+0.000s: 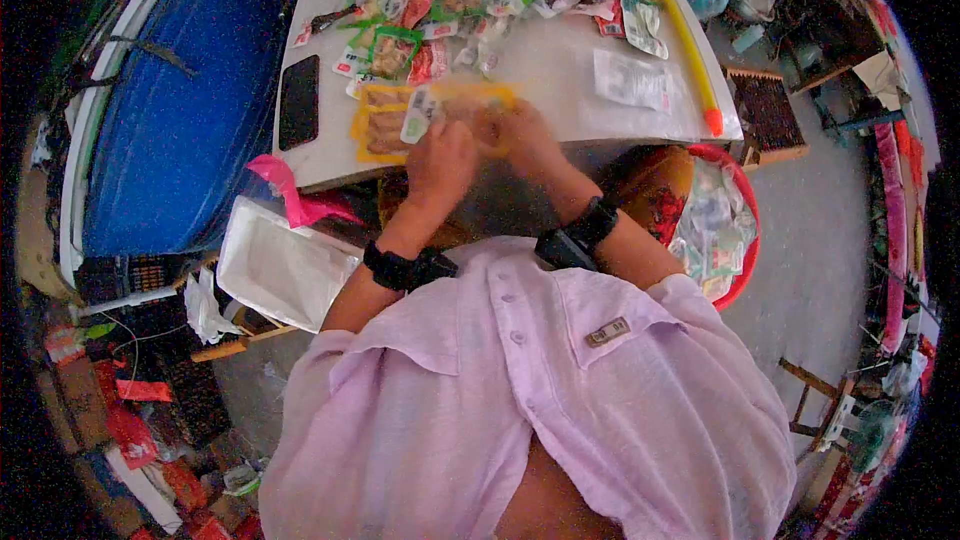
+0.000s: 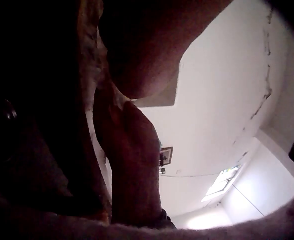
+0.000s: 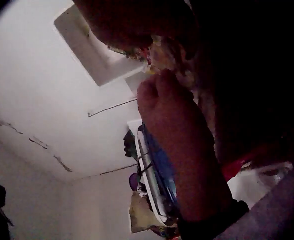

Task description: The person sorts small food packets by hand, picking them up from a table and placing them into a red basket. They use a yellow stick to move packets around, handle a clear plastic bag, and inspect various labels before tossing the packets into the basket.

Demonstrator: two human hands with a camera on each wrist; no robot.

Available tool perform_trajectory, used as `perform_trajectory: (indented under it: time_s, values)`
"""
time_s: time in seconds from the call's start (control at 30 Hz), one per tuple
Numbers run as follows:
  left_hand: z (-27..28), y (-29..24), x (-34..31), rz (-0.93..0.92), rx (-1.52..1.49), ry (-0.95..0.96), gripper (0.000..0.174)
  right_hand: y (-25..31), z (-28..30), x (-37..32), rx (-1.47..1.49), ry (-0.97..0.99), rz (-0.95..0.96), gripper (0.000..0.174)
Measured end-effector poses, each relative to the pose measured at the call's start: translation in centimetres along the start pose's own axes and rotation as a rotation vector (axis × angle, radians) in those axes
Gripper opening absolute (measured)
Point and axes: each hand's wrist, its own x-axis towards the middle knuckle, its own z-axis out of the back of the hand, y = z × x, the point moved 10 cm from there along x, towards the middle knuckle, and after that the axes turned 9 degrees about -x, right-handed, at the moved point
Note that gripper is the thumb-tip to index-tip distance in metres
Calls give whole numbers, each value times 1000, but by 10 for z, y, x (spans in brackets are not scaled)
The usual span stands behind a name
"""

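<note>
At the table's front edge, a yellow-edged plastic food packet with brown contents lies under both hands. My left hand pinches it near its middle, the fingers curled, beside a white label. Blurred by motion, my right hand grips the yellow part at the right end. In the left wrist view the right hand is dark, its fingertips on crinkled film. The right wrist view has the left hand with its fingers bent against clear, wrinkled plastic.
Small snack packets pile up at the table's back. A black phone lies at the left, clear bags and a yellow tube at the right. Below stand a white foam box and a red-rimmed basin of packets.
</note>
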Motion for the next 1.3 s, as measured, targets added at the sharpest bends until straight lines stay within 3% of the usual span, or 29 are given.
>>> perform_trajectory:
  time_s: [0.1, 0.17, 0.3, 0.37, 0.47, 0.67, 0.77, 0.83, 0.9, 0.97, 1.17, 1.3]
  values:
    - [-3, 3, 0, 5, 33, 11, 15, -19, -20, 3, 330, -58, -25, 25]
    - [3, -5, -2, -32, 33, -16, 14, -50, -46, 5, 265, 33, -72, 21]
    - [7, -10, -8, -146, 4, -87, 12, -62, -48, 7, 274, 108, -123, 13]
    - [5, -10, -9, -179, 4, -85, 11, -74, -52, 7, 420, 123, -301, 11]
    - [4, -11, -8, -175, 41, -38, 11, -61, -56, 10, 796, 74, -379, 9]
    - [4, -8, -9, -131, 28, -18, 16, -42, -66, 16, 1281, 17, -386, 9]
    - [8, -11, -21, -256, 30, -132, 24, -47, -77, 17, 1347, 109, -309, 13]
    - [13, -17, -28, -323, 99, -186, 30, -54, -53, 21, 909, -146, 37, 12]
    - [11, -18, -31, -358, 171, -194, 33, -70, -53, 15, 934, -229, -32, 14]
    - [1, -9, -31, -364, 248, -160, 33, -71, -61, -2, 1417, -143, -517, 18]
    - [10, 5, -23, -406, 209, -173, 28, -77, -58, -8, 1267, -32, -486, 20]
    - [85, 17, -9, -320, -208, -390, 21, -76, -33, -16, 1173, -77, -522, 22]
